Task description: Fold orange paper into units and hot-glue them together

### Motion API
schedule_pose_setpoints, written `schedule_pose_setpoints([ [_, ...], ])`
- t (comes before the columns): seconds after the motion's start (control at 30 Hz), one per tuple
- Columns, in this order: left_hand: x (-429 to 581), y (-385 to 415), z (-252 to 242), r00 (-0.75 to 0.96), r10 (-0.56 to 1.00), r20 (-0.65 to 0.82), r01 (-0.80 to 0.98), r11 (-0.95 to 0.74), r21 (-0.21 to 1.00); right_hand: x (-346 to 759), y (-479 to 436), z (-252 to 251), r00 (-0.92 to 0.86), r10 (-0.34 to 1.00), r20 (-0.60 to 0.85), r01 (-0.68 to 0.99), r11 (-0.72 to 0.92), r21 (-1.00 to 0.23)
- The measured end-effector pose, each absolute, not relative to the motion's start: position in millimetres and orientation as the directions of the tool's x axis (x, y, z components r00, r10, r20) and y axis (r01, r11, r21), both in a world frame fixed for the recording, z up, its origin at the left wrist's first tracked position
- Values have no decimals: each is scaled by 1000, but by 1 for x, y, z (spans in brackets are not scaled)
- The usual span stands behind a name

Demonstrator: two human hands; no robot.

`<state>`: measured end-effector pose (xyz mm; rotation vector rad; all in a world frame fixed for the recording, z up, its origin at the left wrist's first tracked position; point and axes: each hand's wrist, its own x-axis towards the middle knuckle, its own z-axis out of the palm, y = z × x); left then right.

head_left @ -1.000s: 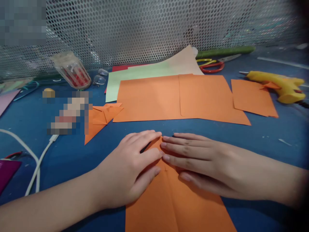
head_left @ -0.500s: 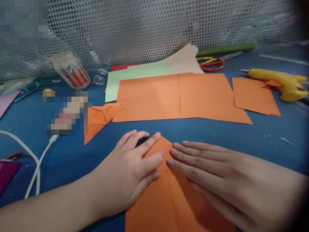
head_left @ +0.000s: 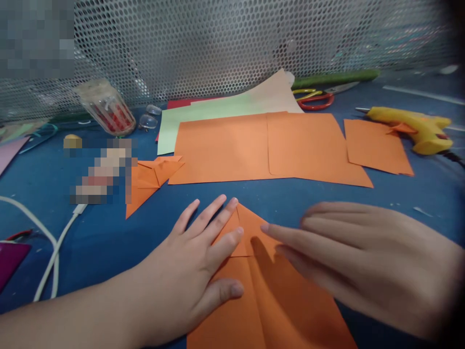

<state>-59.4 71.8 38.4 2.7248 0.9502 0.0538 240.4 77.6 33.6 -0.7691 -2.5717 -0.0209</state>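
Note:
A sheet of orange paper [head_left: 290, 310] lies in front of me, its far end folded to a point. A crossways edge and a lengthwise crease show on it. My left hand [head_left: 191, 274] is open and rests flat on the paper's left side, fingers spread, with the fingertips near the point. My right hand [head_left: 356, 261] hovers over the right side, somewhat blurred. Its index finger is stretched out to the slanted right edge of the point, while the other fingers are curled. Nothing shows in either hand.
Beyond the hands lie flat orange sheets [head_left: 225, 150], a folded orange paper piece [head_left: 148, 179] and pale green paper [head_left: 169, 131]. A yellow glue gun [head_left: 425, 126] and scissors [head_left: 316, 100] are at the right. At the left are a jar [head_left: 109, 109] and a white cable [head_left: 58, 257].
My right hand has drawn back slightly to the right, its fingers going from side by side to only the index stretched out. My left hand's fingers and thumb have spread wider.

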Motion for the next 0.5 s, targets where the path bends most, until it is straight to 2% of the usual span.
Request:
schedule_pose_setpoints([
  [0.1,-62,72,36,803,595,-28,580,-770,266,231,95,32,-752,490,441,531,847,-37],
  [0.23,-63,72,32,803,596,6,573,-775,265,231,102,24,-774,511,373,512,853,-107],
  [0.37,-61,71,30,800,599,-38,588,-771,245,233,101,20,-780,510,361,497,857,-137],
  [0.5,-60,68,26,773,632,61,602,-759,247,235,102,21,-771,499,396,491,861,-131],
])
